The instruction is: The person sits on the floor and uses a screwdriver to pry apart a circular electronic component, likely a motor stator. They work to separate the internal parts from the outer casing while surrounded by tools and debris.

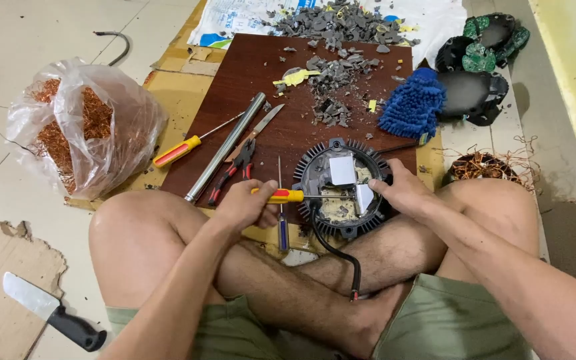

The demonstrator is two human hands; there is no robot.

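— Holding what, exactly, over that board?

— A round grey finned metal housing is lying at the near edge of a dark brown wooden board, against the seated person's crossed legs. The right hand is gripping its right rim, fingers clamped on the edge. The left hand is clenching a yellow-handled screwdriver, whose shaft is pointing into the housing's open middle, near two pale square plates.

— And the cable?

— A black cable is running from the housing down across the shin.

— What is lying around it?

— Just left of the housing, a blue-handled screwdriver, red-and-black pliers, a silver metal tube, a table knife and a second yellow-and-red screwdriver are resting on the board. Grey broken fragments are spreading across its far end, beside a blue chenille mitt. Further left, a clear plastic bag of copper wire is sitting on the floor, and a black-handled kitchen knife is lying on torn cardboard.
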